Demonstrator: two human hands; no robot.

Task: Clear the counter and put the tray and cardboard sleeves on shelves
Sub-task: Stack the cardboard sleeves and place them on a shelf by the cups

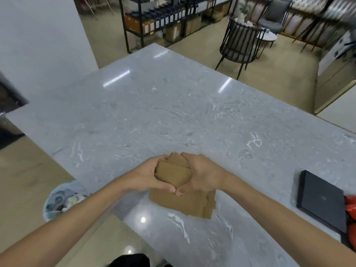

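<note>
A stack of brown cardboard sleeves [174, 173] is gripped between my left hand [149, 175] and my right hand [200, 175], just above the grey marble counter [173, 116]. Both hands curl around the stack from either side, thumbs nearly touching at the front. Under the hands more flat brown cardboard sleeves [185, 204] lie on the counter near its front edge. A flat black tray [321, 202] rests on the counter at the right.
An orange object [351, 208] sits beside the black tray at the right edge. A bin with rubbish [63, 199] stands on the floor at the left. Black shelving [163, 18] with boxes and a dark chair [240, 43] stand beyond the counter.
</note>
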